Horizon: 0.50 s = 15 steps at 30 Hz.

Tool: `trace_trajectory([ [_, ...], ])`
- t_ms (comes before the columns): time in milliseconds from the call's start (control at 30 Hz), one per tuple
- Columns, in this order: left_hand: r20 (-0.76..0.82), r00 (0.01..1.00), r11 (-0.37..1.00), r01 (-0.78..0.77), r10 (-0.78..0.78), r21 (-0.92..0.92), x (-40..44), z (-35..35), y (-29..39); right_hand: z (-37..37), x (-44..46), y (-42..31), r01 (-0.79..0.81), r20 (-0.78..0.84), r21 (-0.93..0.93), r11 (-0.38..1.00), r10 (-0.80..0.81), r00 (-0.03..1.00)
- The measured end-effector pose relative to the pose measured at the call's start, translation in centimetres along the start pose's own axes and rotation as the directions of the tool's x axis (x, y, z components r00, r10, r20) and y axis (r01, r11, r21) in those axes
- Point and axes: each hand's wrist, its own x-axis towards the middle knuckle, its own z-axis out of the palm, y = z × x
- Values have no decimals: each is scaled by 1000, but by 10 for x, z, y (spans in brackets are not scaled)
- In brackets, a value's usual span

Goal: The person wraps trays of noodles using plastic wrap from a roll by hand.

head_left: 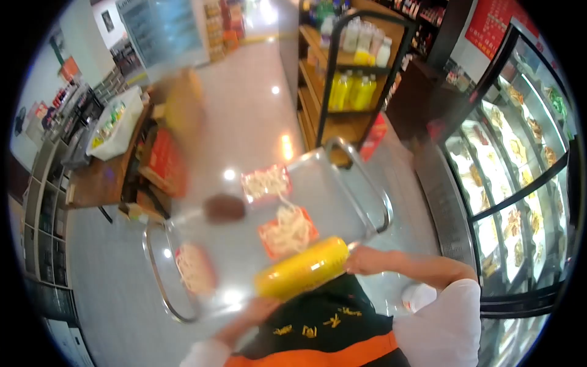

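Head camera view: a glossy yellow cylindrical roll (306,266) lies crosswise between the two hands, just in front of the person's dark apron with its orange band (318,352). Its long axis slants from a lower left end up to a higher, farther right end. The right hand (365,261) is curled at the right end and appears to grip it; the left hand (262,307) is at the lower left end, blurred and partly hidden, so whether its fingers are closed cannot be told. Each hand is thus nearest its own end, with the roll's length spanning the gap.

Beyond the roll, on a grey metal table with bent tubular rails (333,189), a red-orange tray heaped with pale strips (288,231) sits nearest; the roll overlaps its near edge in view, though contact cannot be judged. Past it, toward the far edge, is a second red-edged tray of pale pieces (267,183). Off to the left, well apart from the roll, a third reddish tray with pale contents (195,269) is smeared by motion.

Farther left, a white plastic tub (125,137) contains small colourful items, too small to identify. To the right, a glass-fronted display case (468,211) holds lit rows of food.
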Motion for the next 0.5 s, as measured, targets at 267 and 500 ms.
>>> trace_trajectory([
  [267,-78,985,980,-141,153,142,9,-95,70,-77,-35,-88,-147,92,268,952,127,988],
  [500,542,819,981,184,-187,60,5,-158,123,-125,-60,-136,-34,155,532,846,-58,986],
])
